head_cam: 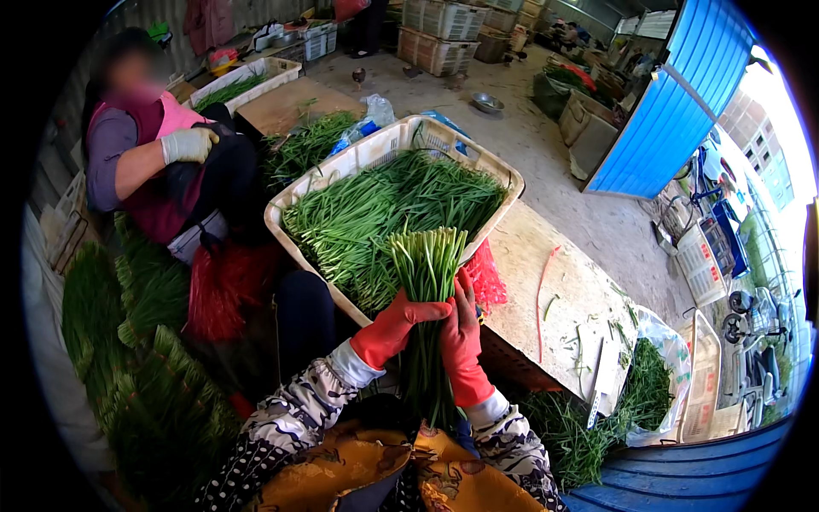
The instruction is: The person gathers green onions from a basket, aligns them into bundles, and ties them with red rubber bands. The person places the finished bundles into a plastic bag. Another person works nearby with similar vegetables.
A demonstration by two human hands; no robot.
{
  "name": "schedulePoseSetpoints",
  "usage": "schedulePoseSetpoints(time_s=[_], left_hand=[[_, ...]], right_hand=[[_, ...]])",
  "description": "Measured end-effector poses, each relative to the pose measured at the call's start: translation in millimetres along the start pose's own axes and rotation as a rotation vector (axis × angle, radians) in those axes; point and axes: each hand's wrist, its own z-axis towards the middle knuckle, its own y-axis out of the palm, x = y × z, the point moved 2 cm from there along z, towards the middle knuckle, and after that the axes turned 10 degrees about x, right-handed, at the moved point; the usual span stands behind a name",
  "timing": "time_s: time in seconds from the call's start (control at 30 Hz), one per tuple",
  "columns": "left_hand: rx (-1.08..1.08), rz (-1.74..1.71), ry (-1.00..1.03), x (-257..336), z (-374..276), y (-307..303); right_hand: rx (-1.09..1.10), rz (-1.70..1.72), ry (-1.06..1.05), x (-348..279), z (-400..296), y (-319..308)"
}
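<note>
Both my hands wear red rubber gloves and hold one bunch of green garlic chives (427, 262) upright, its pale cut ends up and its leaves hanging down. My left hand (400, 323) wraps the bunch from the left, thumb across the front. Against its right side lies my right hand (462, 339), fingers pointing up. Just beyond the bunch, a white plastic crate (286, 221) holds many loose chives (384, 205). A knife with a wide blade (606, 371) rests at the right end of the wooden board (537, 275), near a red strip (547, 301).
A co-worker (147, 141) in a pale glove sits at the left. Bundled chives (166, 397) are stacked at lower left, beside red plastic strips (221, 291). Trimmings (646, 384) fill a clear bag at right. A metal bowl (487, 102) stands on the floor.
</note>
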Motion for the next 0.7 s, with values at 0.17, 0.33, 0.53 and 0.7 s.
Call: schedulePoseSetpoints(time_s=[0.17,0.33,0.53,0.7], left_hand=[[0.002,-0.013,0.008,1.1,-0.7,2.6],[-0.011,0.014,-0.072,0.2,-0.5,11.5],[-0.038,0.011,-0.055,5.2,-1.4,14.9],[-0.032,0.087,-0.043,0.9,2.5,18.3]], right_hand=[[-0.143,0.127,0.113,-7.3,2.6,-8.9],[-0.112,0.582,0.313,-38.3,39.1,-37.1],[-0.256,-0.558,-0.532,-100.1,115.7,-32.9],[-0.535,-0.621,-0.454,-87.2,137.9,-31.3]])
